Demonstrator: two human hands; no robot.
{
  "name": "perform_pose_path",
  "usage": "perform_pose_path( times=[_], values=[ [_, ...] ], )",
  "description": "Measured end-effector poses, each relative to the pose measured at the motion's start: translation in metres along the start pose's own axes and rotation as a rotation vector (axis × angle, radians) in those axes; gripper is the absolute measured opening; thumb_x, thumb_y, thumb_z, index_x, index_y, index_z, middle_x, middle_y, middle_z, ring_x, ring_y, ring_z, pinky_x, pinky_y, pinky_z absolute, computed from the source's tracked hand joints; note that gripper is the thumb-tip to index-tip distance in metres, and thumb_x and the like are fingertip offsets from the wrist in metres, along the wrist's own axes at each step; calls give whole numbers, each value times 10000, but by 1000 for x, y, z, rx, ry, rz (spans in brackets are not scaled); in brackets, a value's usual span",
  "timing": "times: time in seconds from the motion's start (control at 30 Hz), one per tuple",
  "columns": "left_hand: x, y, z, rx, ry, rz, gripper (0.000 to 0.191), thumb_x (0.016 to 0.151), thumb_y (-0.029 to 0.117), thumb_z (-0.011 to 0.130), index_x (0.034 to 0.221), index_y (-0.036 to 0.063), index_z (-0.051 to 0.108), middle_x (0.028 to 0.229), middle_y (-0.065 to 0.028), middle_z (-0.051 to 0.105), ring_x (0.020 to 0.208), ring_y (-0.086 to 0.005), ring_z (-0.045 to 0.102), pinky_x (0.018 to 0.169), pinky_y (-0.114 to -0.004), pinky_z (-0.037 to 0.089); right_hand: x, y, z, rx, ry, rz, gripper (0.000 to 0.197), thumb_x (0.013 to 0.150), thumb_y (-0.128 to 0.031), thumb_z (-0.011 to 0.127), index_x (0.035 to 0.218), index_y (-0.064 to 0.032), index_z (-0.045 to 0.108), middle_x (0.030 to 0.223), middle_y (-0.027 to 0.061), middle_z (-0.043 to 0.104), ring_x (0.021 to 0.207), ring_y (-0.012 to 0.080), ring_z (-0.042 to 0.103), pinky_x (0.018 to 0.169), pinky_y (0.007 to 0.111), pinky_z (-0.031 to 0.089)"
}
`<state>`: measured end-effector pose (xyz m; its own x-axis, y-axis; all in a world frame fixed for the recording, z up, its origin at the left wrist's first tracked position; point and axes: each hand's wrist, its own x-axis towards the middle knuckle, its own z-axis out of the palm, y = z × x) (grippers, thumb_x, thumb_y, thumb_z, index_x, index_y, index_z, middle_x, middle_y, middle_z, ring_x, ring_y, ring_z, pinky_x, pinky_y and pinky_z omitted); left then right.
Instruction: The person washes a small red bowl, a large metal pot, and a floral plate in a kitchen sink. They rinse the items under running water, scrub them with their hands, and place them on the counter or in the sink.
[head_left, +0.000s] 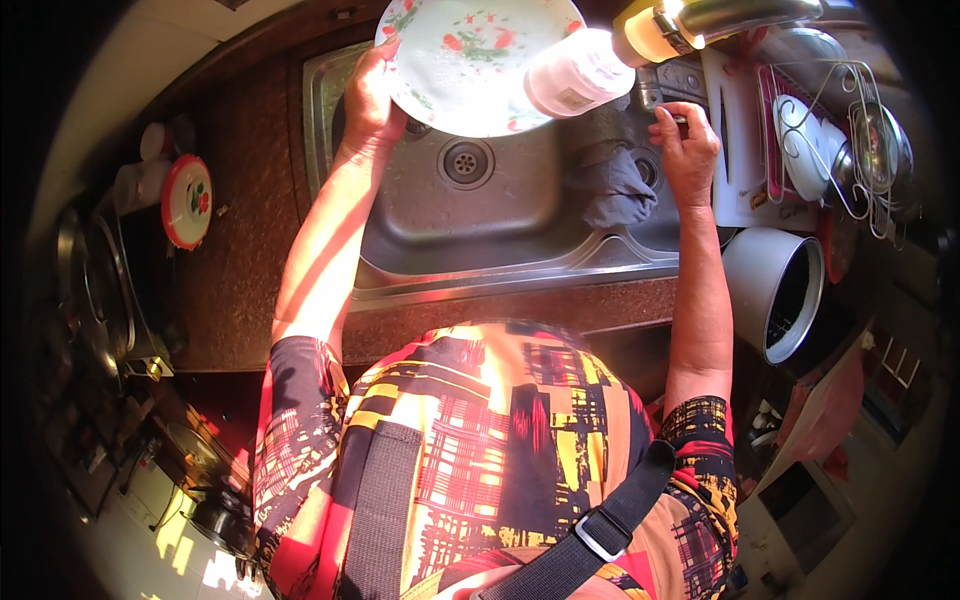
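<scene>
My left hand (373, 97) grips the left rim of a white plate (457, 82) with a red and green flower print, tilted over the sink's far side. A white plastic tap nozzle (581, 75), on a yellow and dark tap spout (660, 34), overlaps the plate's right part. Strong glare hides whether water runs. Right of the nozzle, my right hand (686, 146) has its fingers curled together beside a metal fitting (651, 94). A small dark bit shows between those fingers; what it is cannot be made out. Below lies the stainless steel sink basin (480, 217) with its drain strainer (465, 163).
A grey cloth (616, 187) drapes over the divider beside the small basin. At right are a wire dish rack (795, 135) with bowls and a white cooker pot (750, 289) on its side. A red-rimmed enamel dish (187, 201) and a stove (105, 285) are at left.
</scene>
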<state>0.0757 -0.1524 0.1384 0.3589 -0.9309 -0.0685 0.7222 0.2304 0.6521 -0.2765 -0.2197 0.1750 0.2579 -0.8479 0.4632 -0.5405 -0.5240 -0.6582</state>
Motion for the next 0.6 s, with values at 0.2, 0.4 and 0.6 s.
perform_pose_path(
  times=[0.2,0.4,0.6],
  values=[
    [-22,2,-22,48,76,-62,371,879,191,516,1141,-70,546,1073,-137,616,1002,-206,580,900,-309,448,2,1,-1,21,-4,-9,129,854,-98,651,850,5,573,767,82,623,611,141,660,512,250,508],
    [-53,0,-42,137,147,-95,384,898,199,491,1150,-88,537,1056,-144,614,994,-196,576,886,-298,445,4,4,-1,-23,-37,8,99,878,-82,626,908,5,589,760,64,642,653,117,646,563,236,537],
    [-74,-8,-40,152,114,-158,382,892,188,513,1177,-66,526,1052,-133,610,969,-201,579,870,-295,452,7,-4,-5,-88,-11,-48,224,824,-147,688,976,-19,585,875,81,625,636,131,630,510,262,496]
  ],
)
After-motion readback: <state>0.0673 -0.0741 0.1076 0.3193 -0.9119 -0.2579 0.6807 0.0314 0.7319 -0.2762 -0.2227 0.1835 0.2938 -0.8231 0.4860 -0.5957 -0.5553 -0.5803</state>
